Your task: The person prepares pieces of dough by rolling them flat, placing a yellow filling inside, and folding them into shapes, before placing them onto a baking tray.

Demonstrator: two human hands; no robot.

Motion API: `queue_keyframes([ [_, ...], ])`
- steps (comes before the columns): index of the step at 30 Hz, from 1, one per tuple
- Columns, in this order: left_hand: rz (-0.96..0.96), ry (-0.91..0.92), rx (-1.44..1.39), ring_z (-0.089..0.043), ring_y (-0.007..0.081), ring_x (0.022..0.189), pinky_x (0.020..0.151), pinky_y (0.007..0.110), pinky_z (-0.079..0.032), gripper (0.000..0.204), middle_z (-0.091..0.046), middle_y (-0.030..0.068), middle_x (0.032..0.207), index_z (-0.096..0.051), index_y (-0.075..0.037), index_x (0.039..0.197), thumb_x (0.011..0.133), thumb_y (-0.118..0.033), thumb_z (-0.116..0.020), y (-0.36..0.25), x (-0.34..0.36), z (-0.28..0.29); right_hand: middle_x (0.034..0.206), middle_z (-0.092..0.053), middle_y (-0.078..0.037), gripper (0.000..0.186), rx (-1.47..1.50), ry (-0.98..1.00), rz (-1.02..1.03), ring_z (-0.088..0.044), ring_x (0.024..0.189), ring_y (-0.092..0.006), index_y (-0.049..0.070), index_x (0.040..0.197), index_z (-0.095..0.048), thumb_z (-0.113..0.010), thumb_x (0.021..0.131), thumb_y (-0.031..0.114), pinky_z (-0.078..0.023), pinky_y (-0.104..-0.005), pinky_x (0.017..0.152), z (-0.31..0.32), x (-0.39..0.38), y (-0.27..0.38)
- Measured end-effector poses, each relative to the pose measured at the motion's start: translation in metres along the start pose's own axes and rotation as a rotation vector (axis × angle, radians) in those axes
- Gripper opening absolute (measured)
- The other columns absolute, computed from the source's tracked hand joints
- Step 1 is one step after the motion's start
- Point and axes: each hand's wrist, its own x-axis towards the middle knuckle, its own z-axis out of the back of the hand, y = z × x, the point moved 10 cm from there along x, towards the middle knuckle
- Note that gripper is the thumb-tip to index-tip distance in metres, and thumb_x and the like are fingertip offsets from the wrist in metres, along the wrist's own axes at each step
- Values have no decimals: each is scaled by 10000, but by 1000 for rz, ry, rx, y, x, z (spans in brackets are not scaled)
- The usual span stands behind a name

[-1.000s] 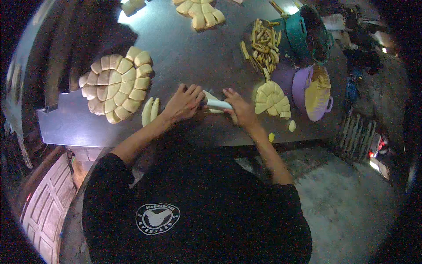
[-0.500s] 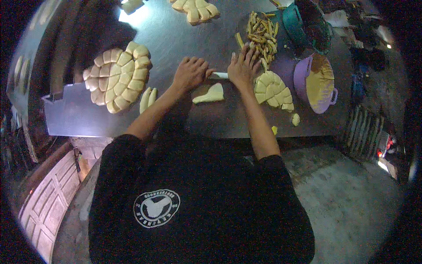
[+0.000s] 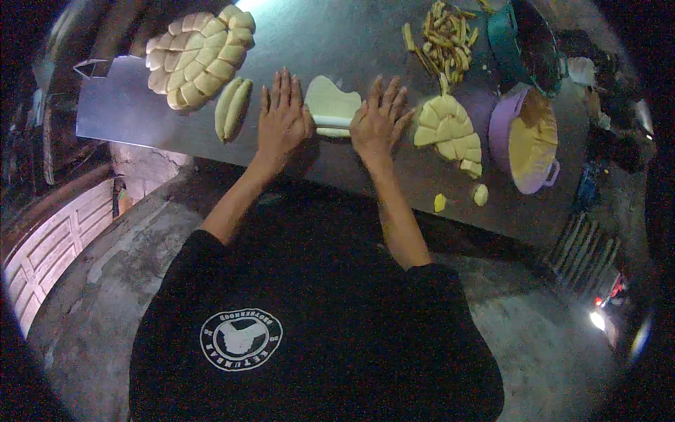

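Observation:
A white rolling pin (image 3: 330, 122) lies across a flattened sheet of pale dough (image 3: 329, 94), which shows on both its far and near sides. My left hand (image 3: 283, 123) rests flat over the pin's left end, fingers stretched forward. Over the right end lies my right hand (image 3: 377, 126), palm down with its fingers spread. Two rolled dough pieces (image 3: 233, 110) sit side by side just left of my left hand. Beyond my right hand is a cluster of cut dough portions (image 3: 447, 128), pressed against one another. The pin's ends are hidden under my palms.
A large round of cut dough (image 3: 200, 56) lies at the far left of the metal table (image 3: 119, 105). Finger-shaped strips (image 3: 448, 46) are heaped at the far right, near a green basket (image 3: 503, 46) and a tilted purple tub (image 3: 500, 133). Two small yellowish bits (image 3: 480, 195) lie near the front edge.
The view has shifted and turned. My left hand has gone from curled to flat with fingers extended. The pin now lies on the dough, which was nearer to me and apart from it before.

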Motion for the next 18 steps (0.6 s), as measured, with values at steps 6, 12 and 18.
queue_keyframes([
  [6, -101, 84, -46, -300, 366, 1423, 1162, 509, -232, 507, -315, 252, 1521, -430, 64, 1376, 963, -229, -460, -13, -42, 13, 1581, -211, -219, 552, 61, 80, -11, -180, 1458, -429, -17, 1496, -287, -350, 994, 204, -109, -582, 1170, 16, -27, 5],
  [12, -497, 199, -113, -426, 377, 1293, 1065, 526, -341, 488, -466, 239, 1338, -464, 57, 1307, 938, -256, -526, 8, -43, -16, 1557, -243, -249, 548, 830, 129, 35, -173, 1462, -412, -56, 1480, -275, -346, 987, 173, -120, -563, 1182, 6, -24, 8],
  [18, -171, 10, -141, -521, 321, 1087, 897, 503, -410, 440, -533, 158, 1156, -504, 6, 1211, 915, -315, -557, 0, 55, -21, 1571, -230, -230, 561, 49, 70, 43, -195, 1466, -374, -50, 1493, -258, -331, 1015, 233, -124, -543, 1182, -11, 34, -9],
])
